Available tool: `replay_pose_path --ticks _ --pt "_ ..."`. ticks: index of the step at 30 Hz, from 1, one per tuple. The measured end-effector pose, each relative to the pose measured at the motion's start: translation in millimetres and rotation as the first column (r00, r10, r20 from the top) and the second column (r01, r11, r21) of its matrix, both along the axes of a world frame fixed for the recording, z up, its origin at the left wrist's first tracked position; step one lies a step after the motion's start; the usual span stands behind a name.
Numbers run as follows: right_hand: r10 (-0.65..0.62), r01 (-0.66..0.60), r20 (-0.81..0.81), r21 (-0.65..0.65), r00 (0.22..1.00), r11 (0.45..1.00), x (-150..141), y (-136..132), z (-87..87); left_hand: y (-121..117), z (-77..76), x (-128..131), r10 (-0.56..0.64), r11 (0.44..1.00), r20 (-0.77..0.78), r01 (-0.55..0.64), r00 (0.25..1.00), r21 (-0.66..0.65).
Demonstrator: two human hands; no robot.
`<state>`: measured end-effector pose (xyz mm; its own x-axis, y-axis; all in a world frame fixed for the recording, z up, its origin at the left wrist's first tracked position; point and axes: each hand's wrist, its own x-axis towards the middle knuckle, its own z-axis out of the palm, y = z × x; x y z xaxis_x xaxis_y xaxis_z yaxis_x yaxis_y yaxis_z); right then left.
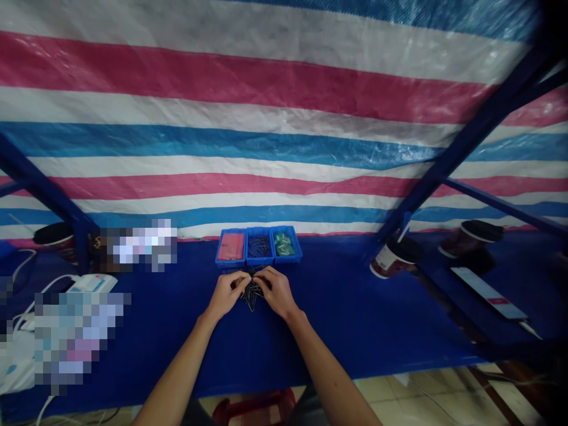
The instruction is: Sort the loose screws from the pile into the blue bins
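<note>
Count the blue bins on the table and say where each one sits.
3. They stand in a touching row beyond the left hand and right hand: the left bin holds pink items, the middle bin dark pins, the right bin green items. None seems hidden.

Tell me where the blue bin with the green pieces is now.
In the head view, the blue bin with the green pieces is the rightmost of three bins, beside the bin of dark screws and beyond the right hand.

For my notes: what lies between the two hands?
A small heap of dark metal fasteners lies between the left hand and right hand, in the head view.
</note>
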<state>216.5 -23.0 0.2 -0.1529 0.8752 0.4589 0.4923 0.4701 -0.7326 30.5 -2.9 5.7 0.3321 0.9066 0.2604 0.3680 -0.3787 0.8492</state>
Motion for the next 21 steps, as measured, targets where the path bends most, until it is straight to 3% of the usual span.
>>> replay_pose_path --ticks 21 --pt "0.001 -0.001 0.04 -0.008 0.999 1.0 2.1 4.0 -6.5 1.2 -1.6 -0.6 -0.014 1.0 -0.017 0.014 1.0 0.004"
